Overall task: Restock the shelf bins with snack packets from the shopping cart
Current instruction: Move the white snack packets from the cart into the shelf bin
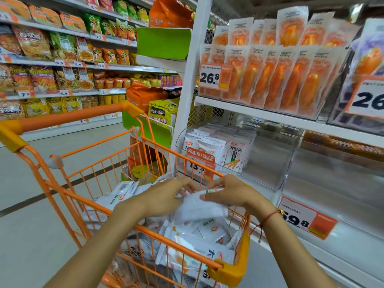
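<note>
An orange wire shopping cart (68, 196) stands in front of me, filled with several white snack packets (209, 229). Above the cart's right side both hands hold a bunch of white packets (199, 206). My left hand (166, 196) grips the bunch from the left, and my right hand (228, 193) pinches its top from the right. To the right, on the lower shelf, a clear shelf bin (268, 163) holds several matching white packets (216, 150) at its left end; the bin's right part shows bare plastic.
An upper shelf (270, 115) carries orange packets behind a 26.8 price tag (215, 76). A white upright post (187, 84) stands between cart and shelf. Another clear bin with a 59.8 tag (307, 217) sits lower right. Snack shelves line the aisle's left side.
</note>
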A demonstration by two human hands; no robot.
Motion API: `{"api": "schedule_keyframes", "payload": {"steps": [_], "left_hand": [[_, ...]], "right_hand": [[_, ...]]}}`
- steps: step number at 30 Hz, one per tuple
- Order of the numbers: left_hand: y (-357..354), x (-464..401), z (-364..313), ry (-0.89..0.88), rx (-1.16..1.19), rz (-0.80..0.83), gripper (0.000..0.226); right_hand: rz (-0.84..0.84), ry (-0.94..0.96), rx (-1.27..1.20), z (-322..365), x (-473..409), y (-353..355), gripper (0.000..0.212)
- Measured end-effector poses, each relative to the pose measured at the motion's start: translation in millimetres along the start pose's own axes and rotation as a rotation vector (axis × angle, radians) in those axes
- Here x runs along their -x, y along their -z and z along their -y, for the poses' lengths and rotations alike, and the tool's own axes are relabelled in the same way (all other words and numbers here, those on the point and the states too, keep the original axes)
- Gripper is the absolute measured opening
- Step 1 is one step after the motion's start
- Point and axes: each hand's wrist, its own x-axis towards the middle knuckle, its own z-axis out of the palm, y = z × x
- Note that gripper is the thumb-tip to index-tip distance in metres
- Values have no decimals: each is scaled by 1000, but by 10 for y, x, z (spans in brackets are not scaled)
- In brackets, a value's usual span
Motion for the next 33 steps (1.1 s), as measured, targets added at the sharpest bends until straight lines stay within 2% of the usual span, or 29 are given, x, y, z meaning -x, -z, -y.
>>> {"api": "schedule_keyframes", "payload": {"steps": [3,5,7,9,10,11,12,13,15,16,18,20,22,26,28,30,33], "left_hand": [[10,15,-19,-10,113,32,46],[1,13,11,-42,125,44,50],[0,9,46,-59,116,-116,34],[49,7,80,-10,122,-305,10],[83,1,106,31,141,-360,20],[117,-2,138,88,187,-383,26],[150,11,155,151,262,-400,25],[172,12,190,219,330,-415,21],[182,1,254,352,490,-427,29],[185,-3,267,394,551,-420,31],[196,-18,264,434,612,-422,30],[220,-58,252,464,645,-447,29],[239,-113,252,495,726,-474,30],[245,-153,227,491,745,-556,33],[240,-145,191,463,698,-595,34],[221,-156,166,430,640,-594,36],[186,-160,111,386,600,-563,37]], "right_hand": [[-26,-99,-531,-26,-17,3,13],[-37,-127,-780,-36,-43,-29,9],[-21,-126,-973,4,-60,-65,8],[75,-103,-1170,57,-84,-90,27],[100,-92,-1183,88,-107,-114,31],[85,-96,-1066,121,-132,-156,31],[55,-111,-816,131,-164,-208,30],[28,-119,-464,128,-191,-271,29],[69,-60,196,85,-247,-398,30],[110,-53,403,55,-273,-446,29],[165,-105,527,36,-286,-497,29],[212,-107,508,52,-284,-493,28],[197,-94,393,97,-246,-437,14],[-106,-32,11,120,-129,-163,16],[-176,-17,-280,151,-43,-34,23],[-194,0,-533,168,25,40,25],[-141,11,-656,195,91,117,22]]}}
